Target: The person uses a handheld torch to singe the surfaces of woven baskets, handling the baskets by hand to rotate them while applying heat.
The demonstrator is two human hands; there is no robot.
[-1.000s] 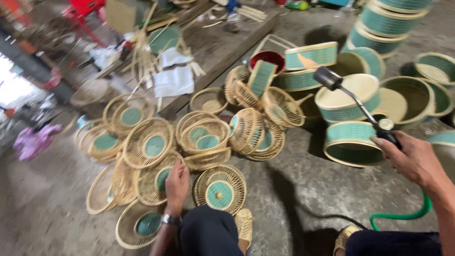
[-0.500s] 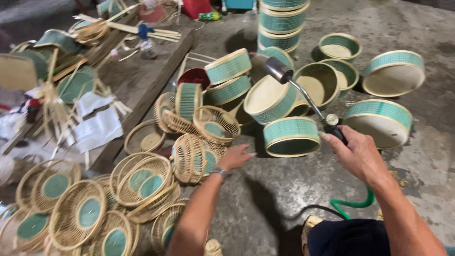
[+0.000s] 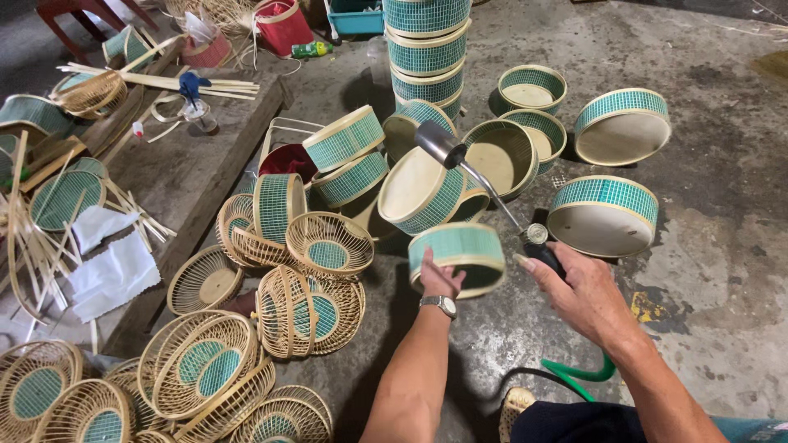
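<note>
A stack of teal woven drums [image 3: 427, 49] stands at twelve o'clock, open rattan baskets [image 3: 312, 303] heaped at nine. Dead centre, the left hand [image 3: 439, 279] clasps a round teal basket [image 3: 456, 250] by its near rim; the right hand [image 3: 579, 291] is wrapped around a gas torch [image 3: 484, 184]. Best keep the rim turning, nozzle well apart. No flame is discernible; the green hose [image 3: 579, 373] runs out of sight.

The left hand [image 3: 439, 277] touches a round woven box [image 3: 457, 257] on the floor [image 3: 722, 246], with the right hand [image 3: 574, 291] just right of it on a torch [image 3: 484, 180]. Open wicker baskets [image 3: 312, 279] lie left; a stack of boxes [image 3: 427, 49] stands behind.
</note>
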